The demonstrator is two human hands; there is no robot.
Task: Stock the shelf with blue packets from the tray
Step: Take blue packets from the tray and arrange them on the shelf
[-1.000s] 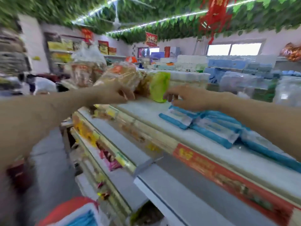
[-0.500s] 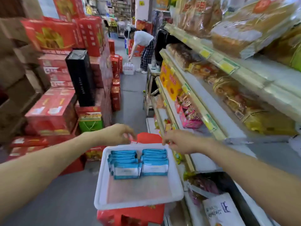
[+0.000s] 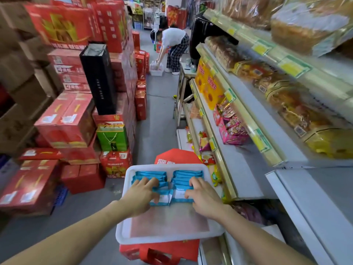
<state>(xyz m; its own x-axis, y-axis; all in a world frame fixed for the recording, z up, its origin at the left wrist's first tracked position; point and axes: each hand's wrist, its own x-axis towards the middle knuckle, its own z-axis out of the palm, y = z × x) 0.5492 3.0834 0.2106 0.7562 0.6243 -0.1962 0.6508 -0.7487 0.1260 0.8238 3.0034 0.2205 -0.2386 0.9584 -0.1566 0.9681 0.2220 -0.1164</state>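
1. Head view: two rows of blue packets [image 3: 178, 178] at the tray's [image 3: 168, 238] far edge, near half bare.
2. Left hand [image 3: 142, 196] and right hand [image 3: 203, 196] spread, fingers closing on front packets; none lifted yet.
3. Shelf [image 3: 242, 180] stocking unfinished.

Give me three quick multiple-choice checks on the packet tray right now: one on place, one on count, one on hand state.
1. Where does the white plastic tray sit?
A. on a red carton beside the shelving
B. on the top shelf
C. on the bare floor

2. How many stacks of blue foil packets lie in the tray?
A. one
B. two
C. four

3. What are the left hand and right hand doing?
A. both hang clear above the tray
B. only the left touches packets
C. each rests fingers on its own stack

Answers: 1 A, red carton edges show under the tray, next to the shelves. 2 B, two side-by-side stacks at the tray's far end. 3 C, fingers of both hands lie on the packets; a closed grip is not visible.
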